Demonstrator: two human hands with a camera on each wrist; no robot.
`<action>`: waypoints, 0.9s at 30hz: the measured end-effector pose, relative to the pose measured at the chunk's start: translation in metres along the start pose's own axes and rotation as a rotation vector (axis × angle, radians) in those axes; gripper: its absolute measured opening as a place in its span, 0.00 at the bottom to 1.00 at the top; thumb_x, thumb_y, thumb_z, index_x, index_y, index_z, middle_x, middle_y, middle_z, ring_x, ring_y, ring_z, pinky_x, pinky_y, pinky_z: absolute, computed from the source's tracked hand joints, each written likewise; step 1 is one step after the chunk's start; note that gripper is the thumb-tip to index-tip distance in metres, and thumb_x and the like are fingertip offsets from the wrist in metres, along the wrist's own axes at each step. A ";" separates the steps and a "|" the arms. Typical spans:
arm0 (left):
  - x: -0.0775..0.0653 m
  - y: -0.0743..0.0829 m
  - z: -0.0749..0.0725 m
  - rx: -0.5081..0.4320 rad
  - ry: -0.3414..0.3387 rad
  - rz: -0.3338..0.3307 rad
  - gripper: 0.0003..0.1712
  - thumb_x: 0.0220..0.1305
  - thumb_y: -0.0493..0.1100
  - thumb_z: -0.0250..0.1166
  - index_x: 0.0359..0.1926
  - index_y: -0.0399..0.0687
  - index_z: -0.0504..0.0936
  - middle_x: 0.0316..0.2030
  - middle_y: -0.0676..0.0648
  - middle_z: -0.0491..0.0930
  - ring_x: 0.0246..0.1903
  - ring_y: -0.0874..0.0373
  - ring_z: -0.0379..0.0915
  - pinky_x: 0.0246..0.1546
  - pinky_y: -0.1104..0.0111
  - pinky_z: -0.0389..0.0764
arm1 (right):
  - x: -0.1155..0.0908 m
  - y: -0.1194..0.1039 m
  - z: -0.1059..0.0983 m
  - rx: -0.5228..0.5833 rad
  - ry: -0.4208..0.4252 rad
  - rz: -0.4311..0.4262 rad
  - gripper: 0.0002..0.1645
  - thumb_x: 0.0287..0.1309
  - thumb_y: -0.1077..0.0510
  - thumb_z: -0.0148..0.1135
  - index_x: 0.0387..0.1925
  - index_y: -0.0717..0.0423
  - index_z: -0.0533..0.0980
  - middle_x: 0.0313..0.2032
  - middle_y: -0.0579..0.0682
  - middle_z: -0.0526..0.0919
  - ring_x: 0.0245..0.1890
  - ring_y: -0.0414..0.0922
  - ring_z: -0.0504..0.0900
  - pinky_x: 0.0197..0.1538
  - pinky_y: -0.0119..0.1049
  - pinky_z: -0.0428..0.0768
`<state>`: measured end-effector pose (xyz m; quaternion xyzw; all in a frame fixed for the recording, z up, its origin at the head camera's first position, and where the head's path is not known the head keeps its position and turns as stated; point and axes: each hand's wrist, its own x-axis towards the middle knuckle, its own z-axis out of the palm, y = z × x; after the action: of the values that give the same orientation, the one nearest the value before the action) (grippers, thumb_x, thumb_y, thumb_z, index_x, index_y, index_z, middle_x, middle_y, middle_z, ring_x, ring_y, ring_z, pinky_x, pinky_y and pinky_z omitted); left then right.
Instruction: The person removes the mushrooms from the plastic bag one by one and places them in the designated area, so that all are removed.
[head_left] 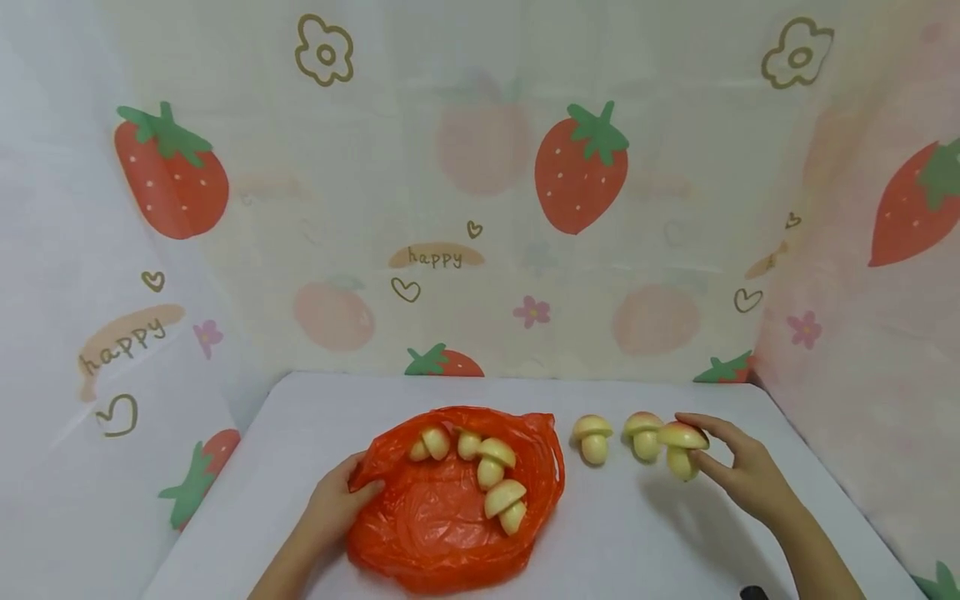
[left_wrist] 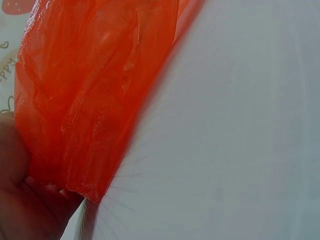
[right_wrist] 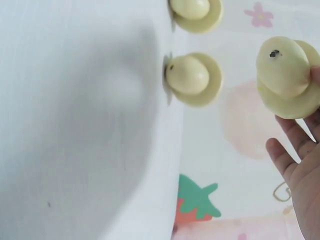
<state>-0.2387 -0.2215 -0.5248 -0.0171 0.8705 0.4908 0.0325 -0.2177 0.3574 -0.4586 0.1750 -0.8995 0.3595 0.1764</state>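
Four mushrooms (head_left: 505,502) lie in the red bag (head_left: 427,575), its left edge held by the left grip (head_left: 333,502); the right grip (head_left: 752,473) pinches another mushroom (head_left: 682,450) above the counter (head_left: 600,546), cap up, stem down, well right of the bag's opening; two more mushrooms (head_left: 593,440) stand between, towards the counter's back edge.

Orange-red bag (head_left: 438,562) (pale-yellow mushrooms (head_left: 680,446))

A strawberry-print sheet (head_left: 360,183) (with "happy" lettering (head_left: 436,257)) hangs behind a white tabletop (head_left: 607,542).
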 end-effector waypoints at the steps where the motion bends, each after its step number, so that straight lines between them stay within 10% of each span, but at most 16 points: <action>1: 0.000 0.000 -0.001 0.006 0.002 0.006 0.34 0.70 0.47 0.66 0.72 0.44 0.69 0.66 0.41 0.76 0.65 0.43 0.73 0.65 0.44 0.75 | 0.002 0.003 -0.003 -0.008 -0.003 0.009 0.29 0.66 0.56 0.68 0.68 0.45 0.75 0.61 0.52 0.82 0.62 0.19 0.66 0.59 0.10 0.57; 10: 0.004 0.000 -0.004 0.020 0.001 0.009 0.34 0.71 0.47 0.65 0.73 0.44 0.68 0.67 0.40 0.75 0.67 0.42 0.71 0.67 0.43 0.72 | 0.017 0.018 -0.020 -0.072 -0.030 0.076 0.28 0.68 0.54 0.67 0.68 0.45 0.75 0.60 0.49 0.83 0.55 0.27 0.69 0.55 0.38 0.71; 16: 0.003 0.000 -0.003 0.031 0.003 0.018 0.34 0.70 0.47 0.65 0.73 0.43 0.68 0.68 0.38 0.74 0.68 0.39 0.69 0.68 0.41 0.71 | 0.020 0.022 -0.027 -0.007 -0.099 0.110 0.29 0.69 0.53 0.65 0.69 0.50 0.73 0.62 0.56 0.81 0.61 0.54 0.74 0.54 0.67 0.75; 27: 0.004 -0.003 -0.001 0.039 -0.013 0.012 0.35 0.71 0.47 0.65 0.73 0.43 0.67 0.68 0.38 0.74 0.68 0.39 0.69 0.67 0.42 0.72 | 0.028 0.040 -0.024 -0.008 -0.125 0.100 0.26 0.70 0.55 0.64 0.66 0.54 0.76 0.61 0.56 0.82 0.58 0.55 0.77 0.54 0.53 0.78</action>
<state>-0.2423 -0.2239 -0.5274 -0.0080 0.8796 0.4742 0.0358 -0.2555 0.3962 -0.4533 0.1514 -0.9177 0.3527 0.1026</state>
